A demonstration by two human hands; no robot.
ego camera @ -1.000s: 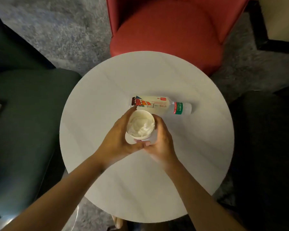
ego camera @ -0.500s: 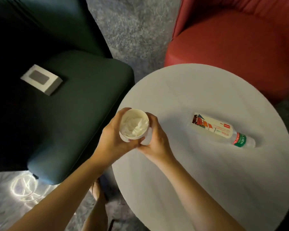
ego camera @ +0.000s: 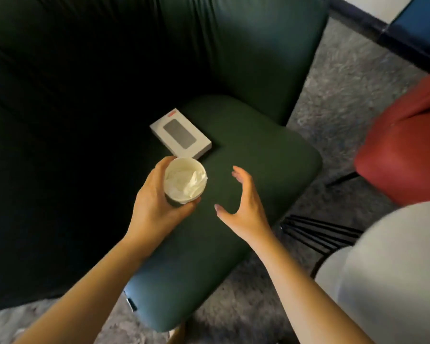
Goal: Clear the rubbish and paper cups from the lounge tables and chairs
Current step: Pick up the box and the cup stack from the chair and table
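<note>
right hand (ego camera: 246, 207) released paper cup (ego camera: 185, 180), left hand (ego camera: 157, 204) holds

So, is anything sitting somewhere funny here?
Yes: a small white box lies on the dark green armchair's seat, where someone would sit. The paper cup in the left hand is stuffed with crumpled tissue. Nothing looks spilled.

Paper cup (ego camera: 185, 180), matt cloth armchair (ego camera: 246, 150)

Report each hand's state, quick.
Left hand: grips the white paper cup stuffed with crumpled tissue.
Right hand: open, holding nothing, over the dark green cushioned chair seat.
</note>
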